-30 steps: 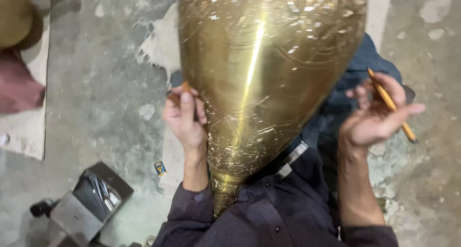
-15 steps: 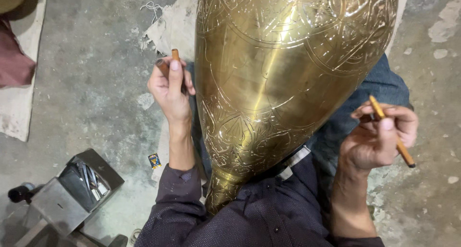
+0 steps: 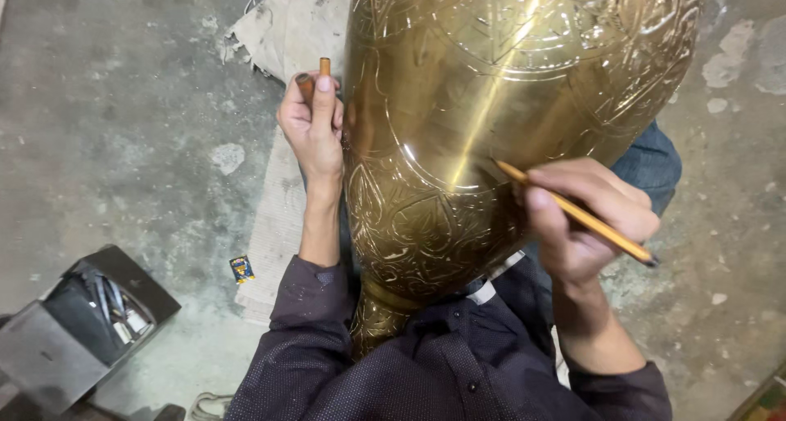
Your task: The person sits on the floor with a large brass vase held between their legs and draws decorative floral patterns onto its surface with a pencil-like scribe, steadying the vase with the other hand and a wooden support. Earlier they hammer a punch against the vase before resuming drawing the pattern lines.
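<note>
Head view shows me marking the engraved brass vessel point(image 3: 508, 135) lying across my lap, right hand point(image 3: 585, 220) pinching a pencil point(image 3: 573, 212) with its tip on the metal, left hand point(image 3: 313, 122) steadying the side with fingers closed round small rods point(image 3: 315, 73); next I judge a slow, steady line is needed.

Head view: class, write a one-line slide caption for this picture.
Right hand sets a pencil to an engraved brass vase while the left hand, holding small sticks, rests against its side.
</note>
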Tool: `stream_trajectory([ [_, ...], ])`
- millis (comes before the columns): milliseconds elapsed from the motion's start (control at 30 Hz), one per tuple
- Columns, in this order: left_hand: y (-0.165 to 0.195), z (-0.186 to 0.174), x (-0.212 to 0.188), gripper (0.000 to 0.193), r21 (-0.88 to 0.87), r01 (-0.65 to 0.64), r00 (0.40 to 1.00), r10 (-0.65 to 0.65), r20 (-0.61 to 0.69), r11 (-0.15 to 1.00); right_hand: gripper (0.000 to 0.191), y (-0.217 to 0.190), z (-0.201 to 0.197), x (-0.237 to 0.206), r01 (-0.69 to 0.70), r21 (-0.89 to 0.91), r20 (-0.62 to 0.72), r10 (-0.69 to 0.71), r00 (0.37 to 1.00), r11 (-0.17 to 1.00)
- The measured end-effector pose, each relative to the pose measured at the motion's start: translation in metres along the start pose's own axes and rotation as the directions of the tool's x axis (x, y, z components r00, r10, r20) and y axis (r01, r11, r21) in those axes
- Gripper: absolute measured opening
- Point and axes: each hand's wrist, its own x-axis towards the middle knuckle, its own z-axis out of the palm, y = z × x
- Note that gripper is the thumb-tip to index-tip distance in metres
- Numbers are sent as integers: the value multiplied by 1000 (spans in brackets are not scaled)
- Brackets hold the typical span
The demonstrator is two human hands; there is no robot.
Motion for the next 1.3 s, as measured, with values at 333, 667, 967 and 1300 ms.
stream_trajectory([
  [333, -58, -23, 9, 28, 307, 35, 991, 6, -132, 951, 7, -36, 42, 51, 66, -234, 150, -31, 988, 970],
  [667, -63, -27, 4, 29, 499, -105, 985, 160, -68, 860, 6, -30, 51, 52, 231, -292, 169, -188, 968, 928],
  [967, -71, -29, 8, 35, 575, 20, 995, 43, -95, 818, 6, -29, 53, 51, 250, -293, 176, -205, 963, 923],
  [1300, -63, -26, 5, 36, 530, -31, 993, 84, -77, 847, 6, -31, 53, 51, 258, -329, 171, -211, 962, 908],
])
